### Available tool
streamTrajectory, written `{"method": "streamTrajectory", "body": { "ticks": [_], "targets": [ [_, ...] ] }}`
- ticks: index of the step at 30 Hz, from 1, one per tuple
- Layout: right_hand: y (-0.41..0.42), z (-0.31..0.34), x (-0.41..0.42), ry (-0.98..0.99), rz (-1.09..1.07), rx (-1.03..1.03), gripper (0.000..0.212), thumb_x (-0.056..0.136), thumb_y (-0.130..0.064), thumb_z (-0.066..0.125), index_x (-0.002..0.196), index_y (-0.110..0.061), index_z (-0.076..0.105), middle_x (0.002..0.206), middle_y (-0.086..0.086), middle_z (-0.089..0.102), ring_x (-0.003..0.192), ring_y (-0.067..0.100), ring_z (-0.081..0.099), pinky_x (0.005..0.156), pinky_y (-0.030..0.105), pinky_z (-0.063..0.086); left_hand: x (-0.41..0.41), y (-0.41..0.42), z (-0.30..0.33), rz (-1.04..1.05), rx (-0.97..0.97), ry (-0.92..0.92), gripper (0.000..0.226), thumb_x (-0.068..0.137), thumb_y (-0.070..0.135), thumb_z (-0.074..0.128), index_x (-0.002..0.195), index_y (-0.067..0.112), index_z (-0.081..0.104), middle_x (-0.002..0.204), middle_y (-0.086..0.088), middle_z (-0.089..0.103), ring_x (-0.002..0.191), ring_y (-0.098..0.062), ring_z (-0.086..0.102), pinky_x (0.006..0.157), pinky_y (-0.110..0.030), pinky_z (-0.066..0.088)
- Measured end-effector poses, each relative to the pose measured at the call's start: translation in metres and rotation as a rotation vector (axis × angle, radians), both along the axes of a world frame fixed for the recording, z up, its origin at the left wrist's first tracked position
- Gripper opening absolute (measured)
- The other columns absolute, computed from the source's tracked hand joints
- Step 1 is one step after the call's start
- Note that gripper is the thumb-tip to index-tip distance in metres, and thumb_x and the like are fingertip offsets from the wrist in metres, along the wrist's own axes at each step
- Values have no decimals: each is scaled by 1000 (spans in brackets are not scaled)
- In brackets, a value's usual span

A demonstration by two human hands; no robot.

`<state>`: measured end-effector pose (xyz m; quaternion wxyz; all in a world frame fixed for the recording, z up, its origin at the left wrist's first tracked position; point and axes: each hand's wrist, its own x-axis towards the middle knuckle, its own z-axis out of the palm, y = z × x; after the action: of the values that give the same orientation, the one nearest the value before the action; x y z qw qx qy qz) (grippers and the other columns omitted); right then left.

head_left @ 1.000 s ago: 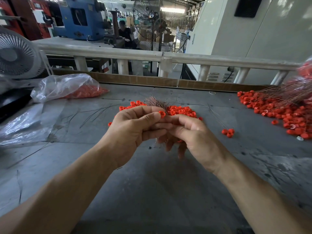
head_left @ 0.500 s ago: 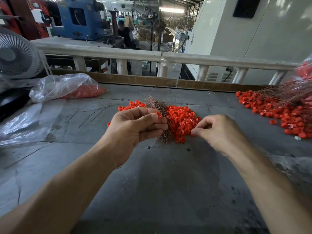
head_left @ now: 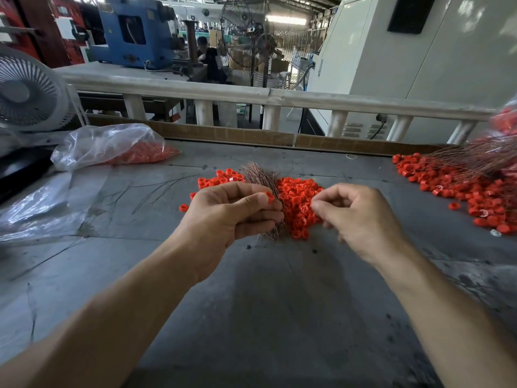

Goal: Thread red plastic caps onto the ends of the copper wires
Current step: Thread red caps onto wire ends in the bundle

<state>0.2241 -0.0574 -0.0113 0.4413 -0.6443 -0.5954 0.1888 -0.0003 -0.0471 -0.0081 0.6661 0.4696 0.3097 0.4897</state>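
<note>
A grey table carries the work; at its far left lies a clear bag with red caps inside, beside a white fan; a flat plastic sheet lies nearer on the left; a cardboard strip and a pale railing close the far edge; at the right edge a second heap of red caps lies under a sheaf of long wires. In the middle sits the cap pile, split by a wire bundle that stands through it and blocks the caps behind.

The left hand grips the wire bundle, with one red cap pinched at its thumb tip; the right hand hovers just right of the pile with thumb and forefinger closed together; it may hold a thin wire or a cap, but I cannot tell at this size.

Half a second ago the right hand was pinching at the pile's lower right edge; it now sits slightly higher and closer to the left hand; a second ago both hands were joined together; the left hand has kept its place and its grip.

The near half of the table, between the forearms and toward the front edge, is bare grey surface; loose stray wires lie left of the pile.
</note>
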Motion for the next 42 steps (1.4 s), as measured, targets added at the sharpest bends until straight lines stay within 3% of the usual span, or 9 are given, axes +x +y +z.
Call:
{"method": "streamTrajectory", "body": {
  "ticks": [3,8,13,15,21,34,38,42],
  "targets": [
    [-4,7,-12,253,201,107,10,89,-7,75,86,-17,75,64,5,71,52,8,63,46,22,47,0,0,-1,-16,7,-5,33,76,17,75,105,1,69,102,-24,75,95,-33,75,72,-29,61],
    [-6,5,-22,352,352,162,8,86,-12,78,90,-19,76,81,10,75,70,18,72,55,29,54,1,-2,-1,-35,31,7,36,77,17,75,107,0,69,100,-22,75,94,-32,76,73,-29,61],
    [-9,3,-27,207,345,239,14,87,-17,78,88,-30,76,81,-1,75,71,17,71,60,29,58,4,-4,0,-21,116,59,29,80,16,72,105,1,70,97,-21,76,89,-29,76,74,-30,62],
    [-11,4,-30,167,332,268,12,86,-19,78,89,-31,77,81,-3,75,72,18,71,59,33,60,5,-5,-1,-13,155,90,28,82,15,71,105,1,69,96,-20,76,89,-30,76,76,-32,62],
    [-18,10,-34,61,300,301,11,85,-14,80,90,-24,79,86,-9,75,86,13,72,77,36,59,7,-7,-2,30,236,135,19,83,14,71,100,6,73,91,-16,77,86,-27,76,77,-32,63],
    [-22,13,-45,-117,260,408,14,84,-8,81,96,-14,81,95,-6,73,94,6,67,84,15,50,9,-6,-7,128,270,148,25,81,18,71,102,4,70,88,-15,77,83,-25,76,75,-32,62],
    [-21,10,-48,-106,240,423,14,85,-7,80,96,-15,80,95,-7,71,95,5,66,84,13,47,9,-5,-8,132,266,135,24,80,20,73,100,7,71,88,-13,77,83,-24,76,72,-31,61],
    [-22,9,-48,24,240,392,12,85,-8,79,92,-18,81,91,-9,73,94,8,69,84,21,53,11,-4,-11,185,360,227,12,88,14,74,99,13,73,87,-10,78,82,-22,76,74,-32,62]
  ]
}}
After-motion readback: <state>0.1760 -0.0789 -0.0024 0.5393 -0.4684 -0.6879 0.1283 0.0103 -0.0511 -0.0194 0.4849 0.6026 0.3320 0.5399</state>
